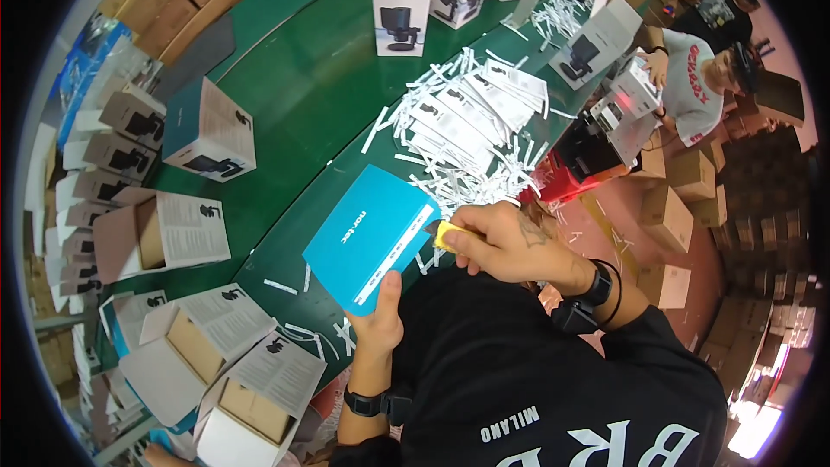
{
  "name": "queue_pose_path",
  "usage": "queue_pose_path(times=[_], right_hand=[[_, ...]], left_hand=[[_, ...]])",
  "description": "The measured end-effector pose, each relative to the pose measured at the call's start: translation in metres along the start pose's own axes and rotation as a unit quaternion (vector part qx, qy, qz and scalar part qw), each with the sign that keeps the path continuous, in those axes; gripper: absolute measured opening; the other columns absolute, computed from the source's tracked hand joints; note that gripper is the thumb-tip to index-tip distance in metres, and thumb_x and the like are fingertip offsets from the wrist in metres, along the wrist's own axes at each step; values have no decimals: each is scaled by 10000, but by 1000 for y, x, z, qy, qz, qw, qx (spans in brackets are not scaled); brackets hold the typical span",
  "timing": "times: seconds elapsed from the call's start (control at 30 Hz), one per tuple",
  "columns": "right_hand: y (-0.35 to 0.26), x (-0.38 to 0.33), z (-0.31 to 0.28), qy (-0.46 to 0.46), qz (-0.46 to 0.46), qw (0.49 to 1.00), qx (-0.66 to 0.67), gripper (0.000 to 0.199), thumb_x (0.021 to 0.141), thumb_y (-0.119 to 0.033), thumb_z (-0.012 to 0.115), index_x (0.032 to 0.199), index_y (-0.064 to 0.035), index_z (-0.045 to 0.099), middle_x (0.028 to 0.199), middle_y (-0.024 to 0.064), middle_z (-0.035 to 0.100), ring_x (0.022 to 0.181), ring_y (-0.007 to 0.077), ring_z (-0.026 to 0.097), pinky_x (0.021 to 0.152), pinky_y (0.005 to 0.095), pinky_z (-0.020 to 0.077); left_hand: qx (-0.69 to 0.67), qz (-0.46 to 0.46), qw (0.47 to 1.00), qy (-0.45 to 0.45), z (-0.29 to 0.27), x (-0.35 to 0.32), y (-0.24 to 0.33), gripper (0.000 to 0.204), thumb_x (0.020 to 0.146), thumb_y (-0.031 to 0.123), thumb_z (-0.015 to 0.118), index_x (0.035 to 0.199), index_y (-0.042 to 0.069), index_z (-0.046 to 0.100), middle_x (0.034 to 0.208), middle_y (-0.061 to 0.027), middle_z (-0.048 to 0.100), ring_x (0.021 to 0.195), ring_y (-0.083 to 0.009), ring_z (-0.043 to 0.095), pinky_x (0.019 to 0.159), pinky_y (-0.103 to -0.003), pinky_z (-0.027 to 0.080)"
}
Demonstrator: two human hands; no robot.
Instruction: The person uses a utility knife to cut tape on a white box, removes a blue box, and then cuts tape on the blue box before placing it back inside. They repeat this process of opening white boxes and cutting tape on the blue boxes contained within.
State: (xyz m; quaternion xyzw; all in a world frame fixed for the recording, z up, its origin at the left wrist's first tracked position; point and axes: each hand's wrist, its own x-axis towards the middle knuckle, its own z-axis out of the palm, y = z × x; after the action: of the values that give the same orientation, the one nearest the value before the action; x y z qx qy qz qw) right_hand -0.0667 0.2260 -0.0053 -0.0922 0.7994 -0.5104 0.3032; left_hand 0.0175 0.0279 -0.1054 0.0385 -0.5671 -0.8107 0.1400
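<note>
Nearest the lens, low in the frame, the person's black shirt [536, 380] fills the foreground, with both forearms rising from it. At lower centre the left hand [378, 322] grasps the bottom edge of a blue box [367, 238], thumb pressed on its face, holding it tilted above the green table [294, 95]. Just right of centre the right hand [510, 242] is clenched round a small yellow tool [447, 235] whose tip touches the box's right edge. Behind the box, a heap of white paper strips and leaflets [467, 121] spreads across the table. Open cartons [207, 363] with leaflets lie at lower left, and upright printed boxes [402, 7] stand along the top.
</note>
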Motion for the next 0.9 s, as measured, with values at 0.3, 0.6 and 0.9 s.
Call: queue_pose_path(times=[0.3,0.6,0.9], right_hand=[[14,5,22,-49,80,973,209,278,1070,-244,556,998,8,651,740,43,670,552,73,612,495,214,466],[15,2,16,-2,30,991,128,301,1080,-265,536,982,-1,642,749,50,674,553,78,615,498,218,475],[22,23,25,76,-164,983,25,310,1021,-284,618,898,-1,633,667,90,633,517,195,612,490,304,480]], left_hand=[[41,-13,999,-22,5,-6,4,436,979,46,639,1383,-42,500,1320,-111,597,1199,-197,564,1061,-348,418],[-27,-21,999,-10,0,-3,-2,470,1002,64,612,1436,-8,447,1389,-103,553,1268,-206,529,1105,-367,387],[83,-22,996,-29,0,2,-3,366,1005,52,609,1347,-52,532,1295,-123,615,1175,-200,585,1031,-345,448]])
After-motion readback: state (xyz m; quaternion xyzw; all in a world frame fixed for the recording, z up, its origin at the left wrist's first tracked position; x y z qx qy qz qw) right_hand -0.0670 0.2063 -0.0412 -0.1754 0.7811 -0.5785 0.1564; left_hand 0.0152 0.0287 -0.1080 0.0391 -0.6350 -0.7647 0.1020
